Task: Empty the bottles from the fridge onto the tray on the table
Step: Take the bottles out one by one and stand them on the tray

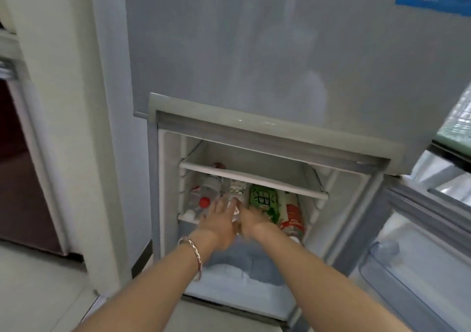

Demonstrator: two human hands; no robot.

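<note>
The lower fridge compartment (270, 153) stands open, and several bottles lie on its lower shelf. A clear bottle with a red cap (207, 194) lies at the left, a green-labelled bottle (263, 201) in the middle and a red-labelled bottle (293, 217) at the right. Both arms reach into the compartment. My left hand (219, 219), with a bangle on the wrist, has its fingers spread by a clear bottle (233, 194) between the red-capped and green ones. My right hand (252, 220) is blurred beside that same bottle. Whether either hand grips it is unclear. No tray is in view.
An empty white shelf (252, 178) sits above the bottles. The open fridge door (420, 250) with its door bins hangs at the right. The closed upper door (254, 51) fills the top. A cream wall (63, 127) and a dark cabinet (15, 165) stand at the left.
</note>
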